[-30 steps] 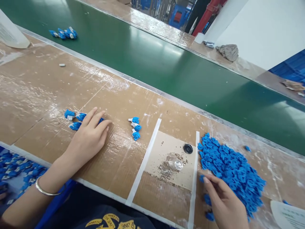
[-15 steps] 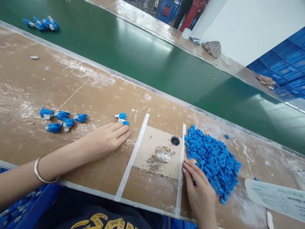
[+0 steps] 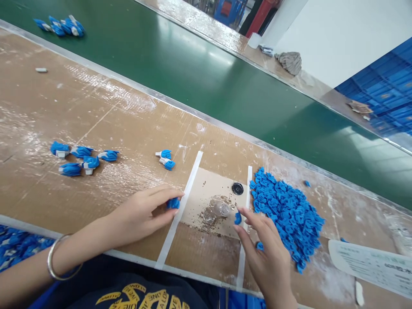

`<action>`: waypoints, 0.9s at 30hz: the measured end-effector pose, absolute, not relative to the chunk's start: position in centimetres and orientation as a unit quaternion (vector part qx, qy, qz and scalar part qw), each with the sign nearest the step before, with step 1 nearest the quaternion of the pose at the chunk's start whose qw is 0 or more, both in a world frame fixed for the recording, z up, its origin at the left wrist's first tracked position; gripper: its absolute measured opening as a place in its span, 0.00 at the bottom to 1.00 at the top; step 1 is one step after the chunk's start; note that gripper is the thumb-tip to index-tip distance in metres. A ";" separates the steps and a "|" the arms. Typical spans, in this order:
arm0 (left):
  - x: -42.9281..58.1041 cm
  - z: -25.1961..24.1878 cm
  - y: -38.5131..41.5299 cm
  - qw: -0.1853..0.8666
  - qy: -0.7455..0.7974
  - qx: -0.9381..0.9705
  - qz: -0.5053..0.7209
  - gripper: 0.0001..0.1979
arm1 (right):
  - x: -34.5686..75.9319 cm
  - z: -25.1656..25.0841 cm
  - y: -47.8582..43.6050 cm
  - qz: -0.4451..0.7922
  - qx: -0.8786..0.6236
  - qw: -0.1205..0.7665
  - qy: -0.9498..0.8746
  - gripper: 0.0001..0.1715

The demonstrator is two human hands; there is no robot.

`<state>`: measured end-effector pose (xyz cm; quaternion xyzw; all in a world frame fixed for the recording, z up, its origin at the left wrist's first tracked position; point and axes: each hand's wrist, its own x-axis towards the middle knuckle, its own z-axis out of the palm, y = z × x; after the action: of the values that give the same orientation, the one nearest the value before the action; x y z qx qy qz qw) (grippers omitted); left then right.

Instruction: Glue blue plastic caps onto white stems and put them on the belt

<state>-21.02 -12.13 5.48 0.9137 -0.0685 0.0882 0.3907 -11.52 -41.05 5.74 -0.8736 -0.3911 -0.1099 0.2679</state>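
My left hand (image 3: 141, 214) pinches a small blue plastic part (image 3: 173, 203) between thumb and fingers, beside the left white tape strip. A small curved blue piece (image 3: 237, 218) is held between the thumb and fingertips of my right hand (image 3: 270, 249), over the right tape strip. Another blue bit (image 3: 259, 246) shows under its curled fingers. Between the hands, a cardboard sheet (image 3: 196, 195) carries a clear small cup (image 3: 222, 209) with wet spots around it and a round black cap (image 3: 237, 188). A heap of blue pieces (image 3: 286, 214) lies right of the tape.
Two blue-and-white parts (image 3: 166, 159) lie beyond my left hand, with several more (image 3: 84, 159) farther left. A green conveyor belt (image 3: 193, 77) runs behind the table, carrying a small cluster of parts (image 3: 61, 26). A white labelled bottle (image 3: 370, 268) reaches in at right.
My left hand has drawn back from the two blue-and-white parts and now shows a blue part in its fingers. The right hand has lifted slightly left with a blue piece at its fingertips.
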 end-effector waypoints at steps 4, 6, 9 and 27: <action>-21.7 5.8 -13.7 0.496 -0.022 0.866 0.063 0.12 | -11.7 6.1 -38.8 -0.109 -0.861 0.234 -0.438 0.26; -21.9 5.9 -14.2 0.526 -0.012 0.849 0.056 0.12 | -11.7 6.0 -38.6 -0.116 -0.862 0.208 -0.447 0.26; -22.3 5.9 -14.9 0.584 0.017 0.811 0.030 0.11 | -11.9 5.8 -38.8 -0.111 -0.864 0.206 -0.447 0.25; -22.3 5.8 -17.4 0.802 0.138 0.568 -0.122 0.11 | -14.2 5.4 -38.2 -0.055 -0.867 0.361 -0.340 0.20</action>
<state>-22.33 -17.37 5.84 0.5684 0.1376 -0.1217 0.8020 -14.21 -38.20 5.45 -0.8666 -0.3402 -0.0550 0.3608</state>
